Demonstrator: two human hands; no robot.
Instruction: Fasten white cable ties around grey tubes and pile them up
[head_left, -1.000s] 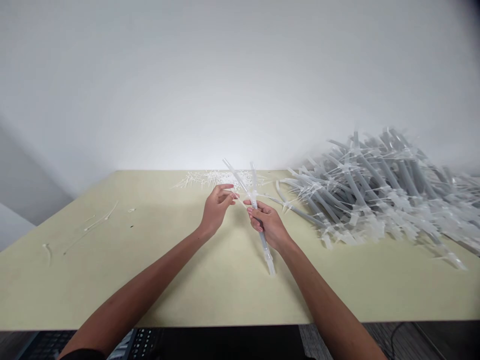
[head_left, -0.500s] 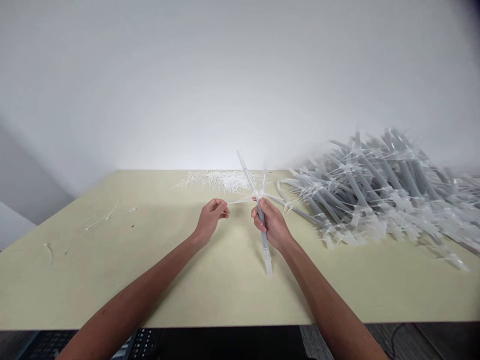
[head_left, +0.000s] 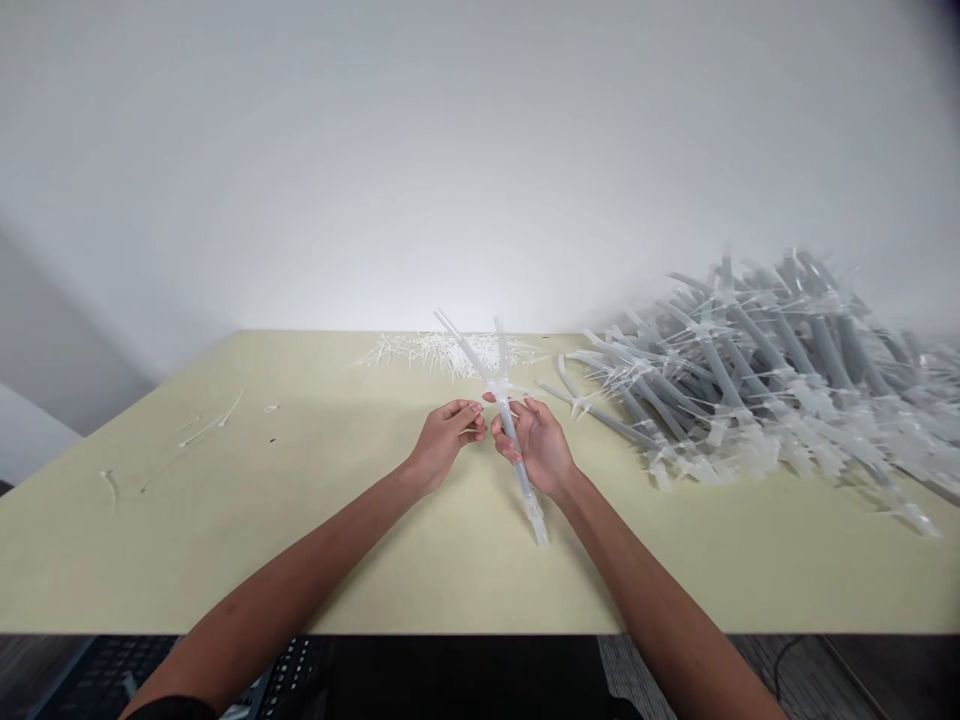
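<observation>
- The right hand has its fingers curled around a forked tube, gripping it by the stem just below the fork.
- The left hand sits just beside it with fingertips drawn together; whether they pinch something thin I cannot tell.
- The tube is tilted, its top leaning left of the right fingers and its lower end slanting down and right beneath them.
- Above those fingers it splits into a Y of two slim, see-through branches, the left one reaching out farther and leaning more than the right.
- Where the branches meet the stem, just above the fingers, there is a whitish joint.
- The stem is pale grey and slightly shiny, ending below the fingers in a clear, frosted-looking tip.
- Beyond both sets of fingers, a loose heap of thin white ties lies on the desk.
- Well to the right of the right fingers is a large pile of similar grey tubes with whitish ends.
- Well to the left of the left fingers lie a few stray ties and a dark speck.
</observation>
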